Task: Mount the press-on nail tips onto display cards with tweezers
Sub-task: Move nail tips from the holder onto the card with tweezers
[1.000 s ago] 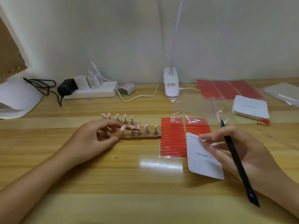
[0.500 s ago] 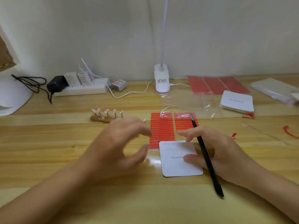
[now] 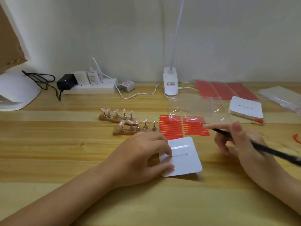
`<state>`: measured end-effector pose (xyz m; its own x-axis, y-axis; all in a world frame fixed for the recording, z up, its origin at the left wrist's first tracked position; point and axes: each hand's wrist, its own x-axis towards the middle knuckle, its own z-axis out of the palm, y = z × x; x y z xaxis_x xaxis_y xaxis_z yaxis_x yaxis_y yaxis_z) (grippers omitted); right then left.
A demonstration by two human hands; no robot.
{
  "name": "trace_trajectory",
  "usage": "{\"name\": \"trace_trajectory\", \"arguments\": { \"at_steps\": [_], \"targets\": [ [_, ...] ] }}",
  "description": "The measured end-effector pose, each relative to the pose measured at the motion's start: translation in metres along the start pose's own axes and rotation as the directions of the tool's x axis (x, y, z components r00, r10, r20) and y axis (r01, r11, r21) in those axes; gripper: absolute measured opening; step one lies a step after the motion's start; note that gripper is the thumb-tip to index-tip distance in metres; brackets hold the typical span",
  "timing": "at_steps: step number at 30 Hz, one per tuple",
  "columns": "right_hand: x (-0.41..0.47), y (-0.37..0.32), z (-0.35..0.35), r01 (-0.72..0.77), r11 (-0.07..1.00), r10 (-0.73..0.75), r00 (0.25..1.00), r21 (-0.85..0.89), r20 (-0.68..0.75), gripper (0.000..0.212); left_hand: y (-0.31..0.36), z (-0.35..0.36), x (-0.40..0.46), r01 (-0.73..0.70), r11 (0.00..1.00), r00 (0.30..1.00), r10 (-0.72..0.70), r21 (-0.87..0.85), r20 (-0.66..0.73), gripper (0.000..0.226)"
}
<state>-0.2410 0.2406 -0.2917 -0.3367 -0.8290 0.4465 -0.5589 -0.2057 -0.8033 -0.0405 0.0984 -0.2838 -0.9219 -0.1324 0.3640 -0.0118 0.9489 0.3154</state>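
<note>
A white display card (image 3: pixel 184 159) lies on the wooden table in front of me. My left hand (image 3: pixel 143 157) pinches its left edge between thumb and fingers. My right hand (image 3: pixel 244 144) grips black tweezers (image 3: pixel 260 147), whose tip points left over the red adhesive strip sheet (image 3: pixel 182 128). Two wooden holders (image 3: pixel 130 132) behind the card carry several pink nail tips (image 3: pixel 122 122) on metal stands.
A clear plastic bag (image 3: pixel 195 106) overlaps the strip sheet's far edge. A stack of white cards (image 3: pixel 246 107) and more red sheets (image 3: pixel 224 90) lie at the back right. A clip lamp (image 3: pixel 170 84), a power strip (image 3: pixel 91 88) and a white device (image 3: pixel 16 90) stand along the wall.
My left hand left the nail holders, crossed to the right and took hold of the card's left edge. My right hand let the card go and swung the tweezers to the right.
</note>
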Motion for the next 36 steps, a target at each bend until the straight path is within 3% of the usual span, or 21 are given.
{"name": "trace_trajectory", "arguments": {
  "at_steps": [3, 7, 10, 12, 14, 16, 22, 25, 28, 32, 36],
  "targets": [
    [0.011, 0.000, -0.003, -0.135, 0.983, 0.131, 0.991, 0.127, 0.042, 0.049, -0.004, -0.004, 0.000, 0.070, 0.992, 0.996, -0.075, -0.109, -0.042, 0.019],
    [0.029, -0.005, 0.002, -0.192, 0.942, 0.201, 0.980, 0.275, -0.003, 0.033, -0.005, -0.008, 0.003, 0.113, 0.981, 0.993, -0.116, -0.156, -0.014, 0.018],
    [0.045, -0.011, 0.009, -0.213, 0.925, 0.226, 0.974, 0.314, -0.006, 0.030, -0.005, -0.011, 0.004, 0.144, 0.979, 0.984, -0.157, -0.145, -0.088, 0.021],
    [0.052, -0.013, 0.015, -0.219, 0.929, 0.230, 0.973, 0.299, -0.002, 0.031, -0.002, -0.011, 0.006, 0.224, 0.973, 0.968, -0.228, -0.054, -0.103, 0.036],
    [0.056, -0.012, 0.023, -0.215, 0.933, 0.226, 0.974, 0.288, -0.003, 0.033, 0.002, -0.004, 0.006, 0.232, 0.968, 0.973, -0.230, 0.099, -0.034, 0.053],
    [0.057, -0.011, 0.029, -0.221, 0.928, 0.231, 0.973, 0.300, 0.003, 0.033, 0.003, 0.001, 0.004, 0.217, 0.966, 0.973, -0.225, 0.139, 0.042, 0.055],
    [0.062, -0.012, 0.037, -0.287, 0.866, 0.302, 0.953, 0.411, 0.030, 0.031, -0.004, -0.009, 0.002, 0.219, 0.974, 0.967, -0.208, -0.063, 0.148, 0.050],
    [0.067, -0.014, 0.041, -0.331, 0.817, 0.363, 0.931, 0.473, 0.024, 0.028, -0.005, -0.018, 0.009, 0.189, 0.970, 0.982, -0.190, -0.150, 0.010, 0.040],
    [0.073, -0.012, 0.045, -0.364, 0.793, 0.388, 0.920, 0.488, 0.056, 0.022, -0.015, -0.030, 0.021, 0.236, 0.971, 0.949, -0.240, -0.048, -0.204, 0.035],
    [0.074, -0.007, 0.054, -0.344, 0.793, 0.386, 0.922, 0.503, 0.022, 0.014, -0.028, -0.025, 0.032, 0.411, 0.911, 0.901, -0.399, 0.037, -0.168, 0.047],
    [0.068, -0.001, 0.057, -0.310, 0.845, 0.340, 0.940, 0.435, 0.010, 0.013, -0.035, -0.010, 0.034, 0.442, 0.895, 0.890, -0.431, 0.051, -0.148, 0.045]
  ]
}}
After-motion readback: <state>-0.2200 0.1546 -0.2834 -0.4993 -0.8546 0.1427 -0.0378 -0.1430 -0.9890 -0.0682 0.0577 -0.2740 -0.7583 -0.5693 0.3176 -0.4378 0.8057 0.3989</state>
